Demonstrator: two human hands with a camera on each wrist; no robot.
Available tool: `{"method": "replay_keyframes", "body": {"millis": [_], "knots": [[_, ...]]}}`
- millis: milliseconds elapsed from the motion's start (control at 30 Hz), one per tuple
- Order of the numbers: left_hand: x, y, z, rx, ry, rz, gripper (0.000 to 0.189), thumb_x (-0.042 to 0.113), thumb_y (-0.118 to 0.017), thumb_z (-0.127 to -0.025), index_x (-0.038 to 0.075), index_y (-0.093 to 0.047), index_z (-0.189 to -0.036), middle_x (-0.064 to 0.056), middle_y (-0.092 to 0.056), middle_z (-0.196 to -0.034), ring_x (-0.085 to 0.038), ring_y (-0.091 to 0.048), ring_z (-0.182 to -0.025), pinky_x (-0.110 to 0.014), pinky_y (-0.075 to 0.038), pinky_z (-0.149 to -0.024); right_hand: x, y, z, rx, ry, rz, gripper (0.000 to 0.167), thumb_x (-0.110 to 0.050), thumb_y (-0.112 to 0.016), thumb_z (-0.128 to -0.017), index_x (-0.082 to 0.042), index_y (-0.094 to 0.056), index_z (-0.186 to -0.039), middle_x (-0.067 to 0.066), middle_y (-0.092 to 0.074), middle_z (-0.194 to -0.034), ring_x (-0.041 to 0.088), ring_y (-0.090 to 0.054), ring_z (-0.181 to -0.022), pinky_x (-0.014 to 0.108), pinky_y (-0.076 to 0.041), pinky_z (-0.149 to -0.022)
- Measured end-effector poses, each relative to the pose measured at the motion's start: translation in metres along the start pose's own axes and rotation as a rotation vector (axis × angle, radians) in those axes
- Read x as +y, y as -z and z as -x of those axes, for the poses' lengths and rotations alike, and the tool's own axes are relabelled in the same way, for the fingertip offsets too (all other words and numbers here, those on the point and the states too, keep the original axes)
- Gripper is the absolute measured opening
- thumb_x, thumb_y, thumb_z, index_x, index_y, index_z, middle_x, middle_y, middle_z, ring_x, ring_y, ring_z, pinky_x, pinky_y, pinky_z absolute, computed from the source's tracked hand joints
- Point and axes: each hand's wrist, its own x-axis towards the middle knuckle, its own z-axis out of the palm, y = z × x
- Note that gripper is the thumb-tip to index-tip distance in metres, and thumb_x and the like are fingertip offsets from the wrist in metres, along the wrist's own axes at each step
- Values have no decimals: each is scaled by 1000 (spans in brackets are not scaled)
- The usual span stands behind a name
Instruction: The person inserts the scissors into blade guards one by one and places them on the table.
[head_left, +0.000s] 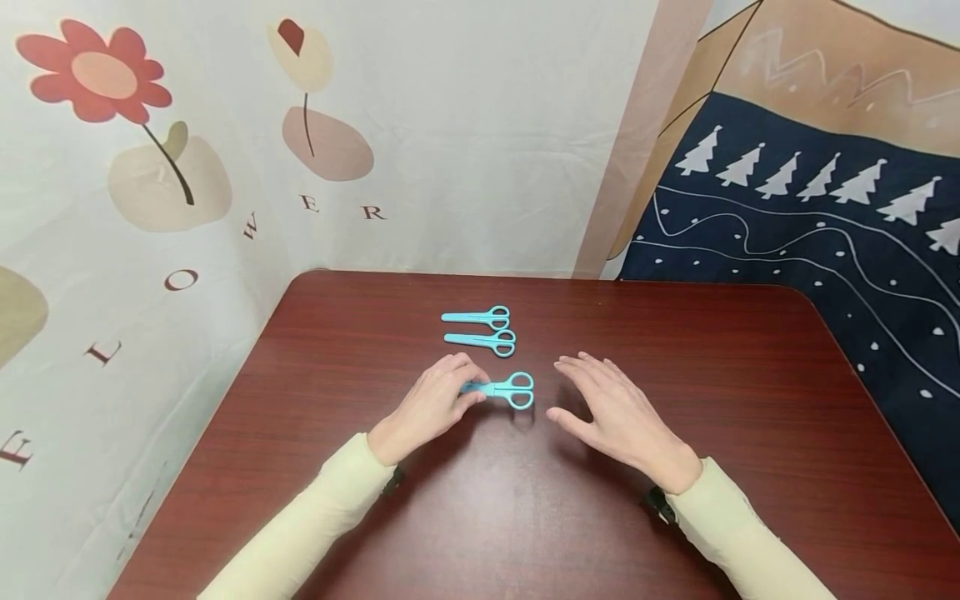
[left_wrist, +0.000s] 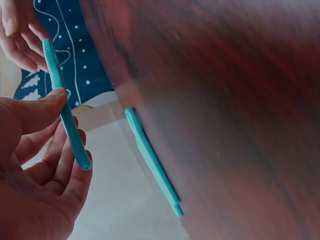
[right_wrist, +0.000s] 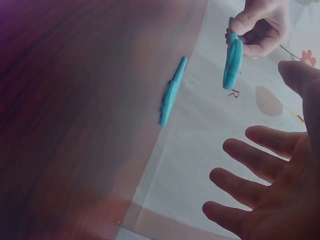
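Between thumb and fingers my left hand (head_left: 435, 396) pinches a pair of turquoise scissors (head_left: 517, 390) by the blade end, with the handle loops pointing right. Both wrist views show these scissors (left_wrist: 74, 135) raised off the table. To their right, my right hand (head_left: 618, 417) hovers with fingers spread and touches nothing; in the right wrist view its fingers (right_wrist: 255, 160) are apart from the scissors. Farther back, two more turquoise scissors, an upper pair (head_left: 472, 317) and a lower pair (head_left: 476, 340), lie side by side on the table, blades pointing left.
The reddish-brown table (head_left: 675, 333) has rounded back corners. Behind it hangs a pale cloth (head_left: 465, 150) with flowers and letters. A dark blue cloth (head_left: 787, 225) with white trees hangs at the right.
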Motion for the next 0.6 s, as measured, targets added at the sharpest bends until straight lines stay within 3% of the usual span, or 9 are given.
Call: {"method": "replay_keyframes", "body": {"millis": [300, 600], "knots": [[-21, 3, -14, -118, 92, 48, 9, 16, -79, -85, 15, -75, -94, 2, -65, -89, -17, -64, -84, -30, -51, -73, 6, 3, 5, 8, -15, 20, 70, -57, -64, -90, -12, -53, -143, 6, -54, -147, 30, -44, -143, 54, -34, -117], [-41, -2, -25, -203, 113, 47, 9, 19, -79, -86, 15, -76, -93, 3, -68, -91, -11, -64, -82, -29, -52, -72, 8, 4, 7, -1, -25, 32, 70, -57, -63, -90, -13, -52, -143, 7, -54, -147, 30, -45, -142, 54, -35, -116]]}}
